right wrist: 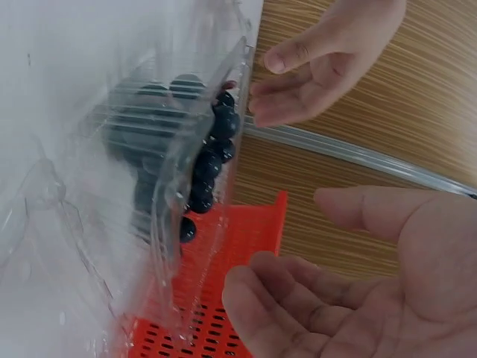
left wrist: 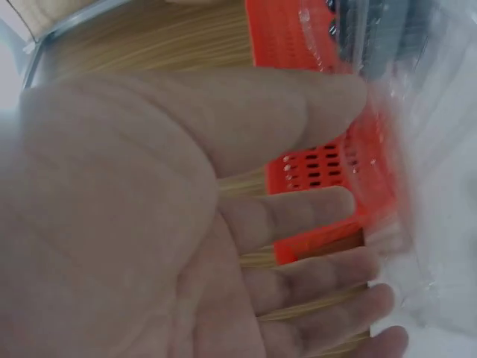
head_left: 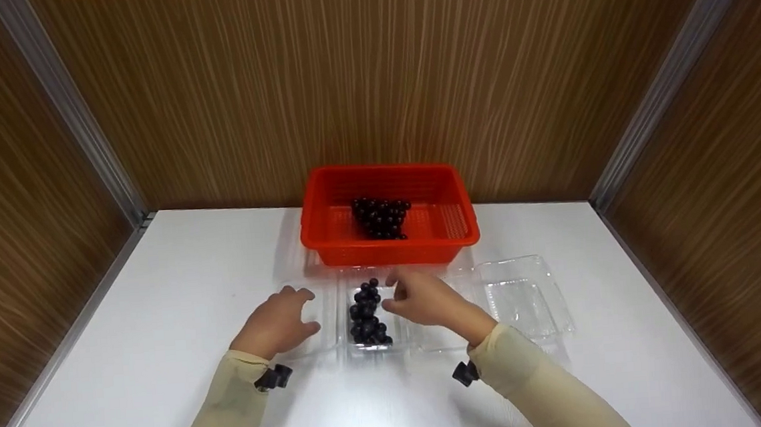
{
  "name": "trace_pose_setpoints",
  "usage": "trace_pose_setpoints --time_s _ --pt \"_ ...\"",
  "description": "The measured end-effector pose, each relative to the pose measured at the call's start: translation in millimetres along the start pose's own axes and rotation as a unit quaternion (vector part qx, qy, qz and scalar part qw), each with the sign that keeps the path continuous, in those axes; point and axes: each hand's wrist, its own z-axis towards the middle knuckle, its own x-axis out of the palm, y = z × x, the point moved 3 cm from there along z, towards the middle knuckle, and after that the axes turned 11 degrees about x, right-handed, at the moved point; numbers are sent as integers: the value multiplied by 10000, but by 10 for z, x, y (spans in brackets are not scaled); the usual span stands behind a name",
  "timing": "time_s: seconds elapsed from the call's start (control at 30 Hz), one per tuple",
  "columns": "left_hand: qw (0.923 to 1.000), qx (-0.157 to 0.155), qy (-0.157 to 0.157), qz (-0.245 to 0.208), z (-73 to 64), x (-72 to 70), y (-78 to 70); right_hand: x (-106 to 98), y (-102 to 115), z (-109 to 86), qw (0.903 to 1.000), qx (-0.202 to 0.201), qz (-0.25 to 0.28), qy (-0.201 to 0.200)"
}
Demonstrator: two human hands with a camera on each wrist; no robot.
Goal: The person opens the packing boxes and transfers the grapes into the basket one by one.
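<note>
A bunch of dark grapes (head_left: 366, 318) lies in a clear plastic box (head_left: 370, 349) at the middle of the table. To its left, my left hand (head_left: 277, 322) hovers near the clear plastic, fingers spread and the thumb apart. Nothing lies in that palm in the left wrist view. My right hand (head_left: 426, 297) is on the right of the grapes, its fingers loosely bent and holding nothing. In the right wrist view, the grapes (right wrist: 205, 171) show partly through the ribbed clear wall, with both hands beside the box.
Behind the box stands a red plastic basket (head_left: 390, 252) with perforated walls, holding more dark grapes (head_left: 381, 218). Another clear plastic container (head_left: 521, 307) lies at the right, partly behind my right forearm. Wood-grain panels (head_left: 371, 73) enclose the white table (head_left: 178, 288) at the back and sides.
</note>
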Motion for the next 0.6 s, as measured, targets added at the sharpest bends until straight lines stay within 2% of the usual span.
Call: trace_pose_setpoints --time_s 0.2,0.47,0.6 --pt "9996 176 -155 186 80 88 17 157 47 150 9975 -56 -618 344" --pt "9990 188 401 -68 134 216 -38 302 -16 219 9950 38 -681 730" --pt "9988 175 451 -103 147 255 -48 324 -26 253 9947 124 -684 752"
